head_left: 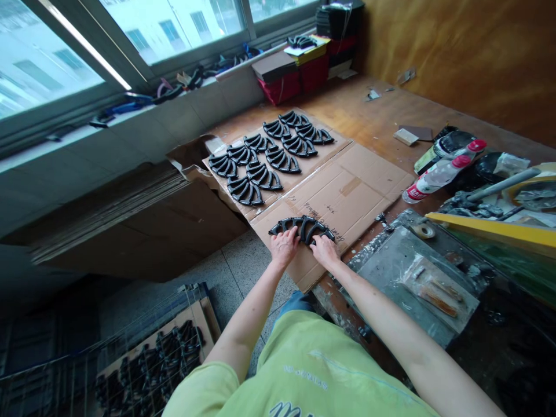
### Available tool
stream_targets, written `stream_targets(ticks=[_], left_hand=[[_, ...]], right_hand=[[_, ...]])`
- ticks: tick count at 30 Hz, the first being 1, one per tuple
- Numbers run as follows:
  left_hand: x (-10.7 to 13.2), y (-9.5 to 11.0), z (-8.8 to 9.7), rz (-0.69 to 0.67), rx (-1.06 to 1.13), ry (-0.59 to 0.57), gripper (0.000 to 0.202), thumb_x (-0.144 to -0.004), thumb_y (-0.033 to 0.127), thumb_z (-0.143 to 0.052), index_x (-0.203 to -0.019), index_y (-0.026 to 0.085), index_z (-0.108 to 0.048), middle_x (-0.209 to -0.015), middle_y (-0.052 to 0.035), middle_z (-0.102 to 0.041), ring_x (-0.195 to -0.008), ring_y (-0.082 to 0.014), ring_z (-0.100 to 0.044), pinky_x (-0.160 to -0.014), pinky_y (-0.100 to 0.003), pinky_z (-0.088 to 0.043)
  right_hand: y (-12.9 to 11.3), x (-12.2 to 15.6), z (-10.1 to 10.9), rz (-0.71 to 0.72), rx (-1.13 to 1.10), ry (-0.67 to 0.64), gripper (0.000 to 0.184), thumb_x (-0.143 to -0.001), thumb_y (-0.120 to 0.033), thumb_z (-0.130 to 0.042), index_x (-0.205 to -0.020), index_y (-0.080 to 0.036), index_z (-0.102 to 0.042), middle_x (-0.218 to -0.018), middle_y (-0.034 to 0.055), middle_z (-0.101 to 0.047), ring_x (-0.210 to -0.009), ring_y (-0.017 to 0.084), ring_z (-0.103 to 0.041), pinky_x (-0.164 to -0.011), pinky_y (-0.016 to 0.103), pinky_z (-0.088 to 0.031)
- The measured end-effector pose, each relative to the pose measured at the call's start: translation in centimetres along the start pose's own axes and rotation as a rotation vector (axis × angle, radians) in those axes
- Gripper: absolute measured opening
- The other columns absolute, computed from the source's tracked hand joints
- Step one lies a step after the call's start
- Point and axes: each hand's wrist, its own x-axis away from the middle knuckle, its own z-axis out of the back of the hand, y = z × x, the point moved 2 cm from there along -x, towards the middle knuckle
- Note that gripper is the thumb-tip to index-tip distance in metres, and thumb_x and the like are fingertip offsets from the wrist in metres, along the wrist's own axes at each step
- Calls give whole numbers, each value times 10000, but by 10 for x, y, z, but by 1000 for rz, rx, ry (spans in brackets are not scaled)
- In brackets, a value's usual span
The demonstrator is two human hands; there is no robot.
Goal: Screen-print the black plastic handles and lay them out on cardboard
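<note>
Hands (284, 246) (325, 251) on black curved piece (303, 227)

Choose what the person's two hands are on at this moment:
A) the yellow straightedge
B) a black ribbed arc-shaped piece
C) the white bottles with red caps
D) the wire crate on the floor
B: the left hand and the right hand both rest on the black ribbed arc-shaped piece, which lies on flattened cardboard.
</note>
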Motion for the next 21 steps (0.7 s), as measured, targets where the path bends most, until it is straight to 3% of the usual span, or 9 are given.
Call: stream_targets(ticks=[7,21], left_hand=[[-17,-2,0,-29,-63,-23,397,-944,437,-413,-1274,287,-575,-1082,-70,-679,-932,-245,-584,-826,-381,-355],[-25,-7,-2,5,-35,7,375,-935,397,-438,-1261,275,-579,-1059,-89,-674,-940,-256,-598,-834,-391,-362]], right_hand=[[0,-7,-3,-22,-9,-28,372,-935,-367,-498,-1277,-240,-568,-1182,111,-614,-1078,223,-593,-878,306,-447],[3,-5,-4,-30,-77,21,342,-911,-330,-540,-1232,-233,-608,-1120,87,-655,-1019,211,-619,-856,283,-445]])
